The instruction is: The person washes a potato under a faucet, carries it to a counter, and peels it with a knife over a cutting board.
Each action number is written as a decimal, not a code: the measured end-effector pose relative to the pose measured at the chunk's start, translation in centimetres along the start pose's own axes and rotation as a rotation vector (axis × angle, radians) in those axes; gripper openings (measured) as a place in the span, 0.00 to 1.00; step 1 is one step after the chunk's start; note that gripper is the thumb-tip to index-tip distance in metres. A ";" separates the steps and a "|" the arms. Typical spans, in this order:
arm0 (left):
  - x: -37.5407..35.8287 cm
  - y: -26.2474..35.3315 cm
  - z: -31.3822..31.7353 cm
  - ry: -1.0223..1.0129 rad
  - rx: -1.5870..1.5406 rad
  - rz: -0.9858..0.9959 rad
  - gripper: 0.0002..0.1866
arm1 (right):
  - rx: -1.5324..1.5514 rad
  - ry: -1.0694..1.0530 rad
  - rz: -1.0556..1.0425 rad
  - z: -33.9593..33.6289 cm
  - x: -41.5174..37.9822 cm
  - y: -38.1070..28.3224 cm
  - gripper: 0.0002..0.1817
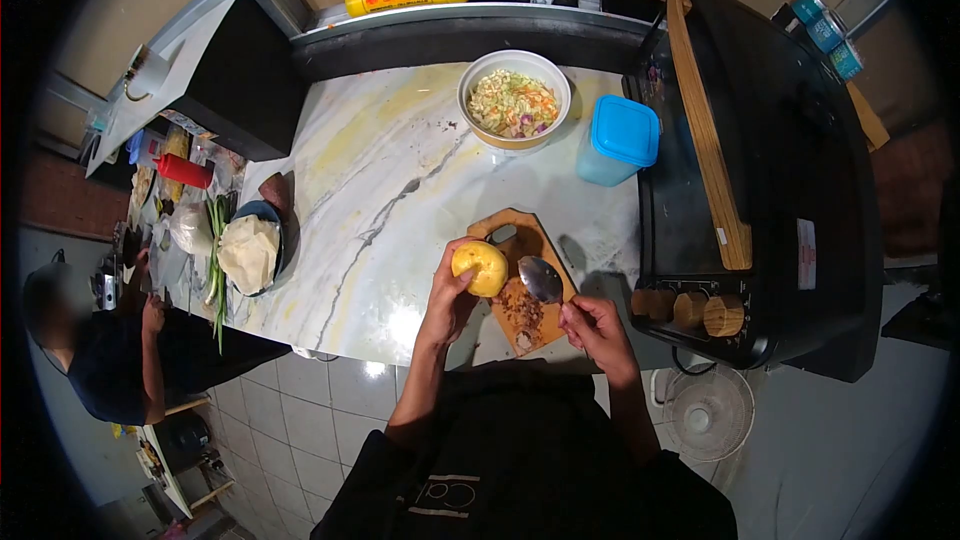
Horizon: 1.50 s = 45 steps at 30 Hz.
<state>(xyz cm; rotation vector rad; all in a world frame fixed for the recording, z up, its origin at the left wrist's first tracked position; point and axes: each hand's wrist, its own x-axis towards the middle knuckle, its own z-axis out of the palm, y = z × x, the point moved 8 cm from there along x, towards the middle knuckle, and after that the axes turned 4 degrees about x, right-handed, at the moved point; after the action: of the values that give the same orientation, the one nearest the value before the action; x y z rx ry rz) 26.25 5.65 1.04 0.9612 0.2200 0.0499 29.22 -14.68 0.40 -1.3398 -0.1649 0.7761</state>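
Observation:
My left hand [447,298] is wrapped round a peeled yellow potato [480,269], held above the left side of a wooden cutting board [556,265]. Just to its right, my right hand [594,328] grips the handle of a metal spoon [541,280], whose bowl is close to the potato. Brown peelings [522,315] lie on the board beneath both. Beyond the board stands a white bowl [468,80] holding chopped pale vegetables with orange and purple bits. To that bowl's right is a blue-lidded container [624,132].
A large black oven [790,140] bounds the counter [340,170] at right. At left are a plate with a pale wrapped item [249,254], green onions [217,270], a brown root [274,194] and a red bottle [185,171]. Another person [110,360] stands at far left.

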 end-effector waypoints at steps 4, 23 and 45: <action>-0.1 -0.5 -0.4 0.026 -0.059 -0.063 0.26 | -0.300 0.087 -0.111 -1.5 0.3 0.2 0.13; 0.3 -1.1 -3.8 0.324 -0.090 -0.071 0.23 | -0.816 0.314 -0.281 -2.4 0.1 1.4 0.07; -0.4 -0.2 -4.7 0.386 -0.079 -0.011 0.16 | -0.946 0.404 -0.485 -1.3 0.1 0.9 0.10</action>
<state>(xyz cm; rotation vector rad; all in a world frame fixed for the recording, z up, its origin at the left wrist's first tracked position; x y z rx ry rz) 24.84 9.30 -1.65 0.8654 0.5748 0.2335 29.66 -15.65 -0.77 -2.1964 -0.5550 -0.0437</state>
